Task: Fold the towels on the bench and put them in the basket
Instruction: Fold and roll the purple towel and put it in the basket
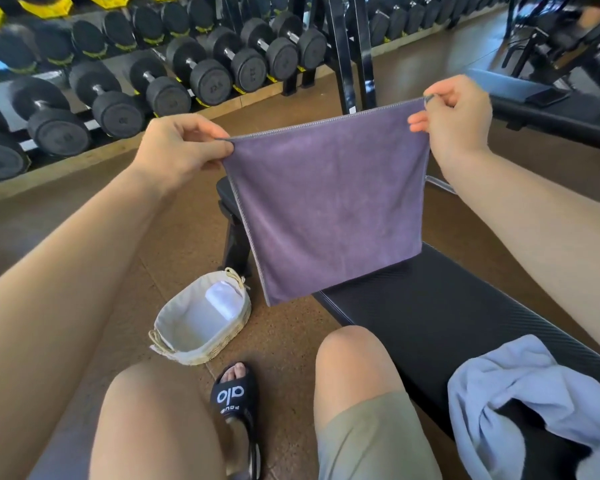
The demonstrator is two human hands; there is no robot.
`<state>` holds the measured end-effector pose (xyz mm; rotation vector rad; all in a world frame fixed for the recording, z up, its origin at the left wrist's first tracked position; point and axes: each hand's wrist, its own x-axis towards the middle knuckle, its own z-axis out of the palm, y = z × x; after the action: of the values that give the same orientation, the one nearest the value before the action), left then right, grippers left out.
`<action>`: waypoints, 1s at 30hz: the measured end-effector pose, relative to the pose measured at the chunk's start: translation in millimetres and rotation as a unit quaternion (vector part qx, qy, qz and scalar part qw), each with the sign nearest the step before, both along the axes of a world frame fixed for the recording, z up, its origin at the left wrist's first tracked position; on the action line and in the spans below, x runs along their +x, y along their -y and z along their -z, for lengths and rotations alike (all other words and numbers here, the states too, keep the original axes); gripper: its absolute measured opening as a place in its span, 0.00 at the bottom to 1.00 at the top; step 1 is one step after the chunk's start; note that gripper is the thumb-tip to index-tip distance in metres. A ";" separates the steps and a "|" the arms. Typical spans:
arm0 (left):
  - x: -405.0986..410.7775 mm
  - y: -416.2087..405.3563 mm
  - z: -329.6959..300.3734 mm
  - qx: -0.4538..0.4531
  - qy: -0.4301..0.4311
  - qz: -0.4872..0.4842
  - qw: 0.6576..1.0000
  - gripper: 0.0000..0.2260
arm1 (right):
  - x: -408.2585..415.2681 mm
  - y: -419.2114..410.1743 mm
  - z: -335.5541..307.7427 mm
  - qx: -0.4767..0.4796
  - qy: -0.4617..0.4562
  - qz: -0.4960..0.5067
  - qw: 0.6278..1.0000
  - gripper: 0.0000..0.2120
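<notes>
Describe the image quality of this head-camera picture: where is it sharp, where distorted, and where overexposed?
Head view: the purple towel and both the left hand and right hand are sharp; wide-angle distortion bends the dumbbell rack and stretches the forearms; the white towel in the basket is nearly blown out, losing texture.

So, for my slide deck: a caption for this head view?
Left hand and right hand pinch a purple towel by its top corners above the bench.
</notes>
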<state>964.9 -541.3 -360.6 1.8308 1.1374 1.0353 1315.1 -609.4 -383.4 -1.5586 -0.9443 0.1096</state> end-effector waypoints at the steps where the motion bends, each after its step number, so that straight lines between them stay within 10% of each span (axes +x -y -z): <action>1: -0.3 -7.6 1.4 -0.004 -0.006 -0.010 1.000 0.07 | -0.2 -8.6 2.2 -0.010 -0.016 -0.005 1.000 0.09; 16: 20.3 -43.2 -8.5 0.261 -0.087 -0.014 0.961 0.04 | 18.2 -93.6 -27.1 -0.024 -0.163 0.044 0.985 0.06; 24: 67.4 69.6 162.3 0.117 -0.241 0.240 0.933 0.07 | 72.5 -0.4 154.7 -0.315 -0.167 0.121 0.926 0.07; 30: 99.2 102.1 194.4 0.106 -0.269 0.334 0.897 0.07 | 88.2 46.3 209.4 -0.345 -0.152 0.126 0.918 0.07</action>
<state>1064.1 -643.4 -555.1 2.5178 0.5806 0.2549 1403.3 -655.7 -592.7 -2.2183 -0.4600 0.5338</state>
